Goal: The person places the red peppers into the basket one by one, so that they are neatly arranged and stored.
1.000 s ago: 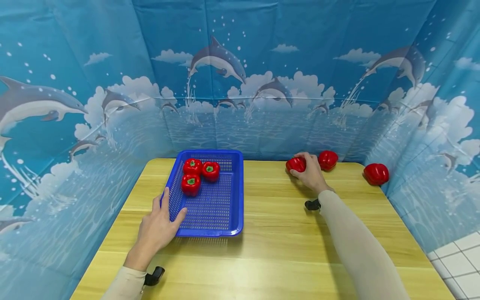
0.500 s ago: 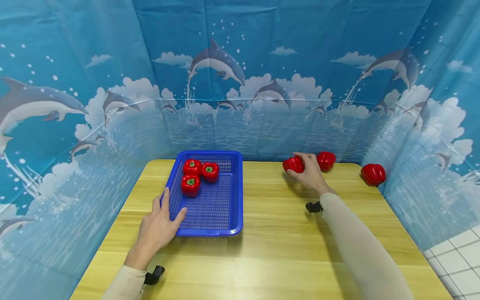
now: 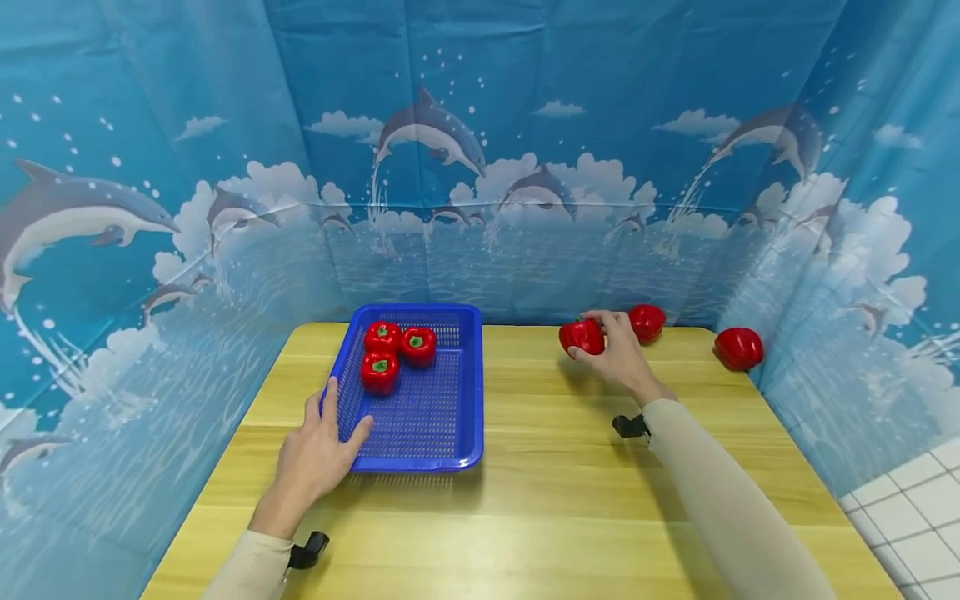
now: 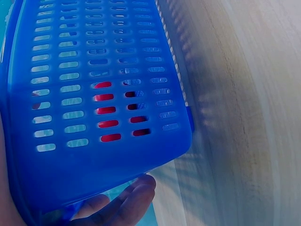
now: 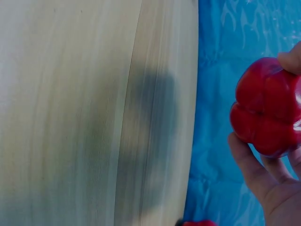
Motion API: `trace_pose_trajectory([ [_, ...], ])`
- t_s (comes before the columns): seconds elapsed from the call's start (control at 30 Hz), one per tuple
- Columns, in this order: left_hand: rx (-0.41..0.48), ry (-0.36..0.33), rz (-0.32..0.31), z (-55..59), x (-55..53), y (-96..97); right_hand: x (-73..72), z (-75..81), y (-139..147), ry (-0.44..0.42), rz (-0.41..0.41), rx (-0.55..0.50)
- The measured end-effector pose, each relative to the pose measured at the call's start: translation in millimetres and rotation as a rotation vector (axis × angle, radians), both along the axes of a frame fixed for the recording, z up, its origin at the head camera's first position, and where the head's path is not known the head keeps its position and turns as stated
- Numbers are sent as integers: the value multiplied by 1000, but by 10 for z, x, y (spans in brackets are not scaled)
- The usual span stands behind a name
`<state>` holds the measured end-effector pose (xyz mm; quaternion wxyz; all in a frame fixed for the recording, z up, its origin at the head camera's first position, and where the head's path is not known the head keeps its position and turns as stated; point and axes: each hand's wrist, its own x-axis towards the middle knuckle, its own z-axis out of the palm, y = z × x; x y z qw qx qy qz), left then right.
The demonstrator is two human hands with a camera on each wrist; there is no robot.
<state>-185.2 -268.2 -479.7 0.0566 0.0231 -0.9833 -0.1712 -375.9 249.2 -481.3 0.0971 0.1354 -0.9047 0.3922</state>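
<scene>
My right hand (image 3: 619, 357) grips a red bell pepper (image 3: 577, 337) above the back of the table. In the right wrist view, the thumb and fingers hold this pepper (image 5: 265, 106) from opposite sides, with its lobed base showing. My left hand (image 3: 315, 454) holds the left rim of a blue plastic basket (image 3: 471, 400), thumb on the inner side. The left wrist view shows its fingertips (image 4: 141, 188) beyond the slotted basket wall (image 4: 113, 165). Three red bell peppers stand stem up inside the basket: a front one (image 3: 379, 372), a back one (image 3: 381, 335) and a right one (image 3: 417, 346).
Behind my right hand lies another red pepper (image 3: 647, 322), and one more pepper (image 3: 739, 348) sits by the table's right edge. The wooden table (image 3: 540, 500) meets a blue dolphin curtain (image 3: 480, 250) at the back and sides. White tiles (image 3: 915, 508) show at lower right.
My right hand has drawn the pepper up and slightly left, away from the pepper behind it, and its stem now shows. The left hand stays on the basket. The view shifts slightly.
</scene>
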Motion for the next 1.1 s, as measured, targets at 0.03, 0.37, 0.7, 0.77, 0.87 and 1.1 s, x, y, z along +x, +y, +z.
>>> trace_pose_trajectory([
  [0.03, 0, 0, 1, -1, -1, 2, 25, 7, -4, 4, -1, -1],
  [0.37, 0, -1, -2, -17, 28, 7, 276, 39, -48, 44, 7, 0],
  [0.7, 3, 0, 2, -8, 41, 11, 422, 116, -139, 90, 59, -33],
  [0.77, 3, -2, 3, -10, 42, 8, 438, 118, -161, 95, 71, -37],
  [0.87, 3, -4, 4, -10, 38, 9, 465, 122, -189, 102, 83, -42],
  [1.1, 0, -6, 4, -4, 29, 14, 535, 154, -269, 117, 125, -43],
])
